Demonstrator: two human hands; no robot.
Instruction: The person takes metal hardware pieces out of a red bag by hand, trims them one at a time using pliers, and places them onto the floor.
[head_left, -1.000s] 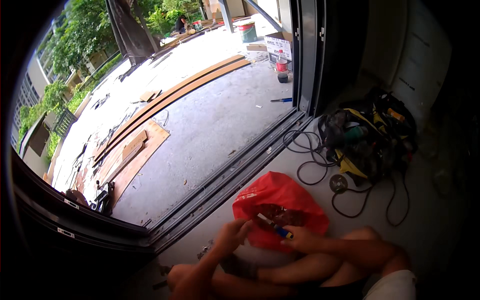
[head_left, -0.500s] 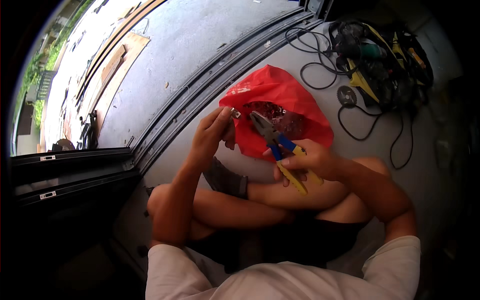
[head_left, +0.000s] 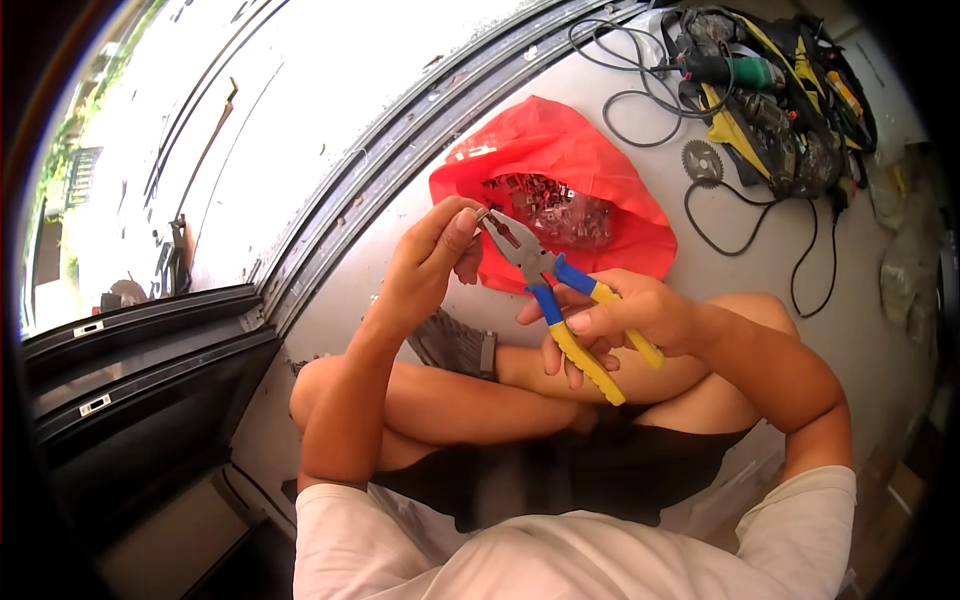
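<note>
My left hand (head_left: 428, 258) pinches a small metal clip (head_left: 484, 215) between thumb and fingertips, over the left rim of a red bag (head_left: 640, 215). In my right hand (head_left: 640, 312) is a pair of combination pliers (head_left: 535, 264) with blue and yellow handles, spread apart. The plier jaws reach up to the clip, their tips at it; whether they grip it I cannot tell. Below them the bag lies with its mouth wide, showing many small metal pieces (head_left: 565, 208), some seemingly in clear plastic.
My legs are crossed on the floor, a dark shoe (head_left: 450, 340) close to the bag. Far right lie a black and yellow tool bag (head_left: 735, 130), a green and black power tool (head_left: 750, 72), a round saw blade (head_left: 702, 160) and a looping cable (head_left: 725, 278). Door tracks (head_left: 400, 140) run along the left.
The pliers have moved left, their jaws coming from a gap away up to the clip. The handles are spread wider. My left hand still pinches the clip. The picture is brighter.
</note>
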